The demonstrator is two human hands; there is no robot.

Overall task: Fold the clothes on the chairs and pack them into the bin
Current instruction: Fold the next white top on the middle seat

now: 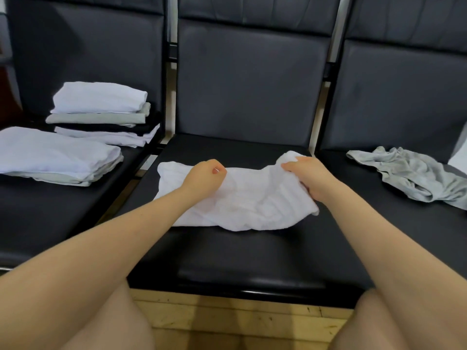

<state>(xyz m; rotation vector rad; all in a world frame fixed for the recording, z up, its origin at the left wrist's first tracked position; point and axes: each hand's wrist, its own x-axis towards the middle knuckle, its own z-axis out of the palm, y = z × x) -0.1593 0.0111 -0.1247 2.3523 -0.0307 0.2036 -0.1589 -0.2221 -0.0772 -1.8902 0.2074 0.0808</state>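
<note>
both hands (257, 178) pinching white garment (242, 205) on middle chair (252, 248), fingertips hidden in fabric, grey garment (414, 178) cut off right

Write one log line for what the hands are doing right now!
step: folding | left hand: pinches white garment | right hand: grips white garment | place: middle chair seat | unfolded: grey garment

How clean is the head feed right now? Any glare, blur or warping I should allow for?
Head view: wide-angle warping bows the chair backs and stretches the forearms near the bottom edge; soft glare on the middle seat's front edge; the white garment is nearly blown out, folds faint; both hands reasonably sharp.
</note>
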